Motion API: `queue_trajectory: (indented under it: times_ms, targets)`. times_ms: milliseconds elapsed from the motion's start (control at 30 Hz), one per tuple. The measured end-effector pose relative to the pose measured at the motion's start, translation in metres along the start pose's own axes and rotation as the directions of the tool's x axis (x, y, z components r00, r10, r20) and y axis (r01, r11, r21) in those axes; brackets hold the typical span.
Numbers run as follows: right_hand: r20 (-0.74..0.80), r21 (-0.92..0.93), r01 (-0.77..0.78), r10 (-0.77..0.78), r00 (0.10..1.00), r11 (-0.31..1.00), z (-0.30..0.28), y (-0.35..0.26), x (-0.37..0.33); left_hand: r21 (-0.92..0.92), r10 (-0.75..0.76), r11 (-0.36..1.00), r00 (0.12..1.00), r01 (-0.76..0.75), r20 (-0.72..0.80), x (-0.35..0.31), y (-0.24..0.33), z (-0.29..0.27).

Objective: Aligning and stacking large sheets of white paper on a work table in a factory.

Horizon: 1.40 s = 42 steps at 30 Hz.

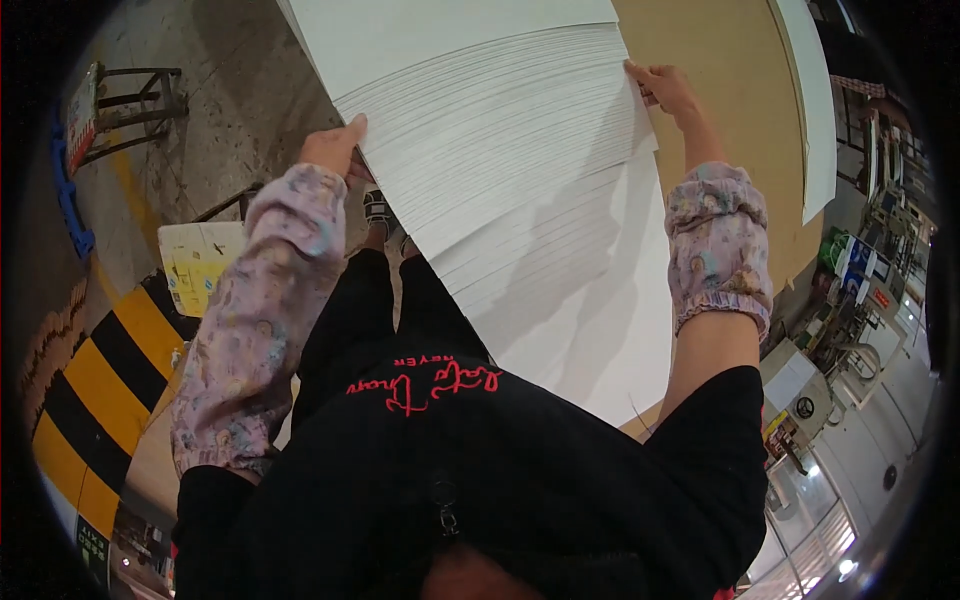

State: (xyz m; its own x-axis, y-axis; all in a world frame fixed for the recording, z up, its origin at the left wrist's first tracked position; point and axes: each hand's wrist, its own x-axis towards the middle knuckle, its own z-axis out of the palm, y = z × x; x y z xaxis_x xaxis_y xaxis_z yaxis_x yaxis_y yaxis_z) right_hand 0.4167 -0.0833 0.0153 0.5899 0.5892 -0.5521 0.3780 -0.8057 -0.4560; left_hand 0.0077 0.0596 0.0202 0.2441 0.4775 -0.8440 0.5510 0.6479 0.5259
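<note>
White sheets [530, 150]: a broad stack runs from 12 o'clock down through the centre toward 5 o'clock, its edges fanned into many close, stepped lines; one smooth expanse shows at the top, and a soft shadow falls across the lower right part.
Left hand [332, 152]: at between 10 and 11 o'clock, its grip closed on the stack's left edge, thumb uppermost.
Right hand [668, 88]: at 1 o'clock, its grip pinching the stack's right edge between thumb and fingers.
Sleeves: a pale floral cover wraps the left forearm [250, 330] at 8 to 9 o'clock; a matching one circles the right forearm [718, 240] toward 2 to 3 o'clock.
Tan board [720, 50]: flat beside the stack at 1 to 2 o'clock, a separate white sheet [815, 130] along its far side.
Black top [500, 480]: fills 6 o'clock, red script across its front.
Floor [235, 60]: grey and stained at 10 to 11 o'clock, with a dark-framed stool [130, 110] at 10.
Striped block [110, 380]: yellow and black, between 8 and 9 o'clock.
Machinery [850, 350]: crowds the rim at 3 to 4 o'clock, details too small to tell.
</note>
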Motion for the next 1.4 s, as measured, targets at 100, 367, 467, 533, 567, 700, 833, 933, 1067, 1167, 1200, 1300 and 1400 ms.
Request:
queue_trajectory:
  times_ms: [100,367,467,533,567,700,833,933,1067,1167,1200,1300,1400]
  targets:
    - [-0.014,-0.04,-0.065,0.064,0.998,0.997,0.002,-0.011,0.0,0.115,0.145,0.985,0.974,-0.127,-0.174,-0.001,-0.009,-0.001]
    - [0.041,-0.068,-0.057,0.06,0.997,0.996,-0.003,-0.008,0.001,0.183,0.028,0.983,0.984,0.004,-0.177,0.007,-0.006,-0.001]
    - [-0.034,-0.201,-0.036,0.03,0.999,0.979,-0.003,-0.007,0.011,-0.014,-0.044,0.999,0.984,0.042,-0.17,0.023,-0.012,-0.006]
    - [-0.059,-0.3,0.021,-0.04,0.997,0.954,-0.004,-0.004,0.015,-0.038,-0.013,0.999,0.992,0.009,-0.124,0.017,-0.009,-0.01]
    - [-0.018,-0.2,0.017,-0.021,1.0,0.98,-0.006,-0.001,0.014,-0.059,0.033,0.998,0.997,-0.037,-0.07,0.014,-0.009,-0.011]
    - [-0.023,-0.224,-0.094,0.091,0.996,0.97,-0.003,-0.011,0.005,0.104,0.214,0.975,0.955,-0.195,-0.208,0.007,-0.009,0.007]
    - [-0.067,-0.2,-0.042,0.029,0.997,0.979,-0.005,-0.015,0.009,-0.046,0.022,0.999,0.994,-0.027,-0.103,0.012,0.0,-0.008]
    - [0.044,-0.11,0.026,-0.021,0.999,0.994,-0.005,-0.024,0.013,0.014,0.052,0.999,0.997,-0.051,-0.065,0.009,-0.001,-0.012]
    - [-0.129,-0.282,0.077,-0.118,0.985,0.956,-0.003,-0.024,0.012,0.294,0.079,0.956,0.967,-0.005,-0.241,0.026,0.001,-0.013]
    - [0.019,0.007,0.098,-0.098,0.995,0.995,-0.006,-0.015,0.013,0.002,-0.066,0.998,0.996,0.066,-0.06,0.025,-0.004,-0.016]
    - [0.009,0.017,0.111,-0.111,0.994,0.994,-0.004,-0.02,0.007,-0.067,-0.05,0.997,0.99,0.042,-0.133,0.02,-0.005,-0.006]
    - [-0.016,-0.097,-0.012,0.01,1.0,0.995,0.004,-0.036,-0.001,0.036,-0.051,0.998,0.975,0.06,-0.217,0.025,-0.006,-0.01]
    - [-0.097,-0.069,0.079,-0.086,0.992,0.994,-0.004,-0.031,0.004,0.006,-0.052,0.998,0.979,0.055,-0.195,0.027,-0.006,-0.016]
